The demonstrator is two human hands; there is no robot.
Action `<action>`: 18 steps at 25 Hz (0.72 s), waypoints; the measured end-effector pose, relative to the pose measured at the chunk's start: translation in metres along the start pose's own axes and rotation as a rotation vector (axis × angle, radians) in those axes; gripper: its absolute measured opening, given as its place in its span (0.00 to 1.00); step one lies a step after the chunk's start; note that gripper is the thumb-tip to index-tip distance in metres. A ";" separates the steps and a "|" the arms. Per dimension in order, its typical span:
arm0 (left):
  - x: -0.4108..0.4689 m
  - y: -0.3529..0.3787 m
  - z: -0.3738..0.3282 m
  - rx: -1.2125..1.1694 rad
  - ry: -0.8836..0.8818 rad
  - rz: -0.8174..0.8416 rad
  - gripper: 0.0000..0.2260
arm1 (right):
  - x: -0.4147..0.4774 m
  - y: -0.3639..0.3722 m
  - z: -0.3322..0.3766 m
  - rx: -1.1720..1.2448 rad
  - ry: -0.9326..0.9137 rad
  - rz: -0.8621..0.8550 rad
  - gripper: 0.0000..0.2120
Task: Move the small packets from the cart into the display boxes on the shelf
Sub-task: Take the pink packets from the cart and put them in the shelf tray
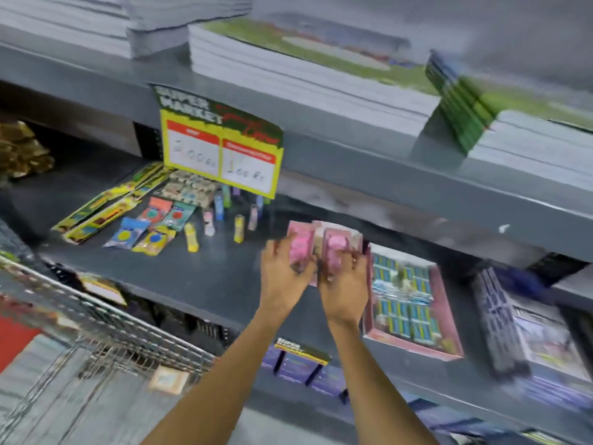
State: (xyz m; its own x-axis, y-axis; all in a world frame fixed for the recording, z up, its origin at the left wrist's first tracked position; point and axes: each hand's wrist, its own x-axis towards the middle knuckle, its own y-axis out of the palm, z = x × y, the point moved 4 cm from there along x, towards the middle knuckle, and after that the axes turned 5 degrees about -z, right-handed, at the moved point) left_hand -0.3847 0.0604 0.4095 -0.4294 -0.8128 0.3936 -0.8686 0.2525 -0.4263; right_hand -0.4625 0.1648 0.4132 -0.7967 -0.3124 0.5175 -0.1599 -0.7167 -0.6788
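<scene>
Both hands are stretched out over the middle grey shelf point(205, 277). My left hand point(282, 268) grips one pink packet point(300, 244), and my right hand point(345, 284) grips another pink packet point(338, 244) beside it. The two packets are held side by side, just left of a pink-sided display box point(414, 303) filled with blue and yellow packets. The frame is blurred, so I cannot tell whether the packets touch the shelf. The wire cart point(106, 322) stands at the lower left.
Yellow strips, round-toy packets and small upright tubes point(239, 223) lie on the shelf's left part. A yellow price sign point(221, 155) hangs from the shelf above, which carries stacks of notebooks point(305, 75). Dark packs point(500, 322) lie right of the display box.
</scene>
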 end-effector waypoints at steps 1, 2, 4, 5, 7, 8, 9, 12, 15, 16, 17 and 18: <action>0.000 0.015 -0.005 -0.001 0.004 0.042 0.23 | 0.000 0.000 -0.013 -0.023 0.040 0.028 0.19; 0.001 0.028 -0.009 0.004 0.001 0.075 0.23 | -0.001 0.001 -0.023 -0.037 0.073 0.058 0.18; 0.007 0.047 -0.013 0.043 -0.013 0.120 0.22 | -0.002 0.005 -0.035 -0.069 0.105 0.110 0.20; 0.011 0.055 -0.011 0.069 -0.019 0.142 0.21 | -0.002 0.007 -0.038 -0.076 0.111 0.123 0.22; 0.015 0.066 -0.006 0.134 -0.002 0.195 0.21 | 0.000 0.009 -0.043 -0.055 0.146 0.122 0.22; 0.015 0.071 -0.003 0.179 0.026 0.221 0.20 | 0.002 0.009 -0.044 -0.033 0.168 0.102 0.19; 0.014 0.073 0.001 0.226 0.059 0.240 0.18 | 0.003 0.008 -0.044 -0.013 0.176 0.070 0.16; 0.004 0.072 0.018 0.339 0.137 0.270 0.17 | -0.003 0.004 -0.044 -0.105 0.100 -0.004 0.15; -0.010 0.063 0.030 0.432 0.250 0.299 0.17 | -0.029 0.007 -0.038 -0.268 -0.014 0.066 0.22; -0.013 0.061 0.033 0.463 0.262 0.332 0.19 | -0.037 0.012 -0.038 -0.282 -0.026 0.102 0.22; -0.015 0.060 0.035 0.484 0.265 0.364 0.21 | -0.040 0.017 -0.039 -0.275 -0.023 0.134 0.22; -0.015 0.061 0.037 0.493 0.262 0.393 0.23 | -0.038 0.022 -0.040 -0.259 -0.013 0.162 0.22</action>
State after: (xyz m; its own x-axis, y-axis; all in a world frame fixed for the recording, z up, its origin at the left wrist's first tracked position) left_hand -0.4225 0.0685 0.3473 -0.7900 -0.5395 0.2913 -0.4481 0.1838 -0.8749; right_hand -0.4588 0.1861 0.3581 -0.8169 -0.4188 0.3966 -0.1754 -0.4747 -0.8625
